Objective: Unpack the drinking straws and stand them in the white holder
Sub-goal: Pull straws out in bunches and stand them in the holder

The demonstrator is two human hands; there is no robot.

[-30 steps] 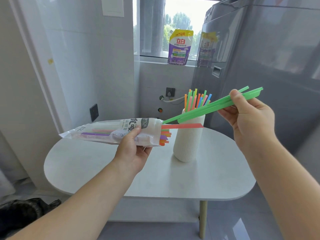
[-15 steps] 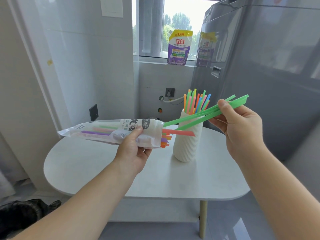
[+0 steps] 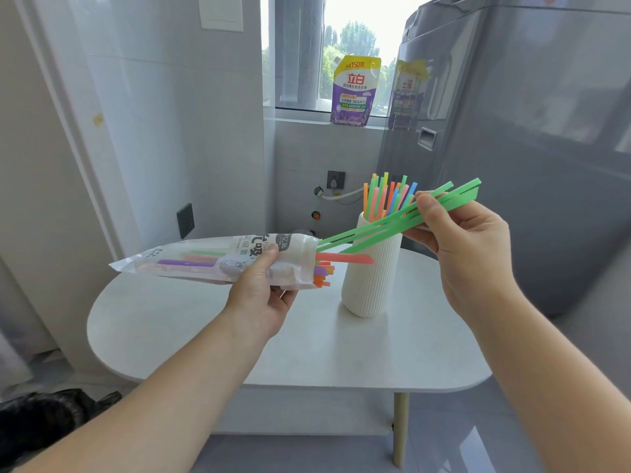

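From the head camera, the left hand [image 3: 263,295] is curled around a clear plastic packet of coloured straws [image 3: 205,262], holding it nearly level above the pale oval counter [image 3: 205,336], with its open end towards the white ribbed holder [image 3: 372,278]. Orange, purple and coral straw ends stick out of that opening. The right hand [image 3: 467,247] pinches a few long green straws [image 3: 457,199] between thumb and fingers. Their lower ends reach the packet's mouth, and their shafts slant up across the front of the holder. The holder stands on the counter with a bunch of mixed-colour straws [image 3: 386,198] upright inside. A purple detergent pouch [image 3: 355,92] sits on the window sill behind.
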